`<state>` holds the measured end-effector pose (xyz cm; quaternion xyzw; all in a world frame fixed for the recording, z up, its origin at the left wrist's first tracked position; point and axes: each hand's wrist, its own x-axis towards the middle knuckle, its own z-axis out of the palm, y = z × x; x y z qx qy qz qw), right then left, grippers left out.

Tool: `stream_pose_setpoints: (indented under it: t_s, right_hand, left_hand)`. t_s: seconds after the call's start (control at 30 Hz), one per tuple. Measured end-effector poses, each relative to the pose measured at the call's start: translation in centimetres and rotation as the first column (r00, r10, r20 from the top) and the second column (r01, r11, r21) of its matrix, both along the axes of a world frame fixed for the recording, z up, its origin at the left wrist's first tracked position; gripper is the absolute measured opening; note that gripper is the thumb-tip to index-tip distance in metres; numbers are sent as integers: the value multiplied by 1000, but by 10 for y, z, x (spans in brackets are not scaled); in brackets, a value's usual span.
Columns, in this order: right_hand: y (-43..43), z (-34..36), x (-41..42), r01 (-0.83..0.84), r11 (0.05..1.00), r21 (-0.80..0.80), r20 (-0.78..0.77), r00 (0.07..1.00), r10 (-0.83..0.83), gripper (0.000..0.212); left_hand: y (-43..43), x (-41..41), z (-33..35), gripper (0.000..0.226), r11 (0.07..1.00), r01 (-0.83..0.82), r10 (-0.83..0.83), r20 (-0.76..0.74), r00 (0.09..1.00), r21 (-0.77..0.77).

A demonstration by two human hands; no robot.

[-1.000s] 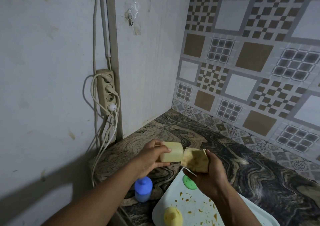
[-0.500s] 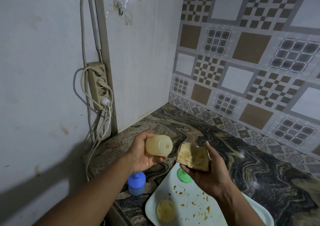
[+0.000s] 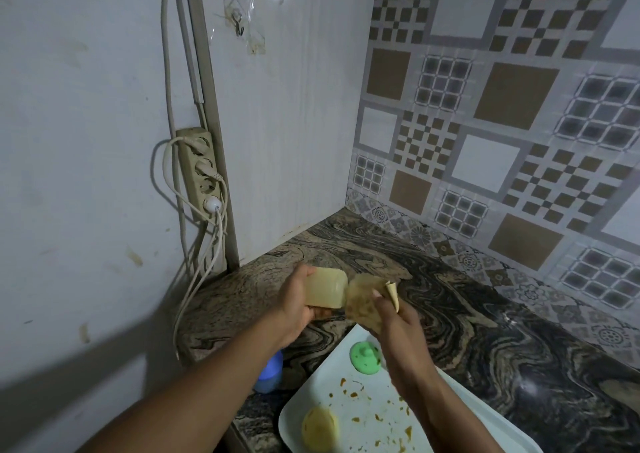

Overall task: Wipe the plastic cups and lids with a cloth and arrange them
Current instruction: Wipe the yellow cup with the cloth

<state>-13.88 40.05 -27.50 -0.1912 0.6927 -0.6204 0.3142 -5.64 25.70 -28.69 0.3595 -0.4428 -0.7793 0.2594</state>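
Observation:
My left hand (image 3: pixel 296 302) grips a pale yellow plastic cup (image 3: pixel 327 287), held on its side above the counter. My right hand (image 3: pixel 389 317) holds a yellowish stained cloth (image 3: pixel 363 302) pressed against the cup's right end. Below them lies a white tray (image 3: pixel 460 404) with orange-brown smears; on it rest a green lid (image 3: pixel 363 355) and a yellow lid (image 3: pixel 320 428). A blue cup (image 3: pixel 270 374) stands on the counter left of the tray, partly hidden by my left forearm.
The dark marbled counter (image 3: pixel 485 314) runs into a corner between a white wall and a patterned tile wall. A power strip (image 3: pixel 202 168) with hanging cables is fixed to the left wall. The counter's left edge is close to the blue cup.
The cup has turned from bottom-facing-me back onto its side, and the cloth has moved left from a small gap onto the cup's end.

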Motion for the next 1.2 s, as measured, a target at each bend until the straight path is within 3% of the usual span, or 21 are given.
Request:
stream_pose_setpoints:
  t_s: [0.07, 0.13, 0.27, 0.33, 0.37, 0.4, 0.43, 0.5, 0.53, 0.6, 0.67, 0.77, 0.87, 0.93, 1.0, 1.07, 1.2]
  right_hand:
    - [-6, 0, 10, -30, 999, -28, 99, 995, 32, 22]
    - [-12, 2, 15, -30, 996, -79, 227, 973, 47, 23]
    - [-15, 8, 8, 73, 976, -206, 583, 810, 63, 50]
    - [-14, 9, 2, 103, 974, -203, 686, 724, 67, 57]
    - [-14, 8, -2, 111, 974, -198, 720, 691, 68, 59]
    - [-13, 8, -5, 123, 973, -193, 743, 667, 63, 60]
    - [-13, 9, -9, 138, 973, -186, 751, 658, 51, 60]
    - [-11, 11, -18, 183, 967, -176, 748, 663, 11, 56]
    - [-10, 13, -21, 199, 963, -183, 738, 674, 0, 53]
    - [-5, 14, -25, 199, 960, -195, 702, 712, -5, 51]
    - [-3, 13, -25, 182, 959, -217, 668, 744, 10, 52]
    - [-4, 15, -17, 147, 956, -254, 620, 783, 44, 58]
    - [-11, 16, -6, 114, 952, -283, 570, 819, 71, 62]
    - [-15, 15, -3, 132, 948, -288, 554, 831, 53, 64]
    - [-16, 13, -5, 144, 951, -275, 546, 837, 31, 67]
    - [-16, 14, -8, 156, 962, -222, 527, 850, -16, 62]
    - [-17, 11, -12, 122, 990, -73, 373, 924, -87, 38]
  left_hand:
    - [10, -6, -2, 28, 925, 57, 23, 206, 978, -376]
    - [16, -6, -5, 35, 753, 142, 83, 308, 948, -642]
    - [10, 5, -16, 38, 451, 238, 81, 305, 949, -860]
    - [7, 10, -20, 38, 328, 276, 52, 309, 950, -903]
    - [7, 11, -19, 37, 317, 273, 51, 303, 951, -908]
    - [7, 10, -19, 35, 369, 241, 64, 284, 957, -898]
    - [8, 8, -15, 34, 497, 181, 75, 250, 965, -849]
    - [8, 2, -3, 37, 839, 35, 50, 140, 989, -543]
    - [8, 0, 1, 39, 940, -2, 35, 91, 995, -341]
    - [4, 0, 6, 41, 998, -20, 24, 59, 998, -62]
    - [2, 3, 11, 44, 998, 21, -23, 32, 999, 54]
    - [3, -1, 7, 51, 997, 59, -63, 77, 995, 47]
    - [14, -11, 5, 57, 952, 76, -4, 235, 972, -297]
    - [22, -12, 5, 36, 809, 110, 29, 226, 974, -578]
    - [26, -10, 5, 18, 645, 196, -19, 240, 970, -739]
    - [25, -8, 3, 26, 542, 304, -74, 315, 946, -784]
    - [23, -5, -2, 40, 517, 366, -161, 332, 929, -774]
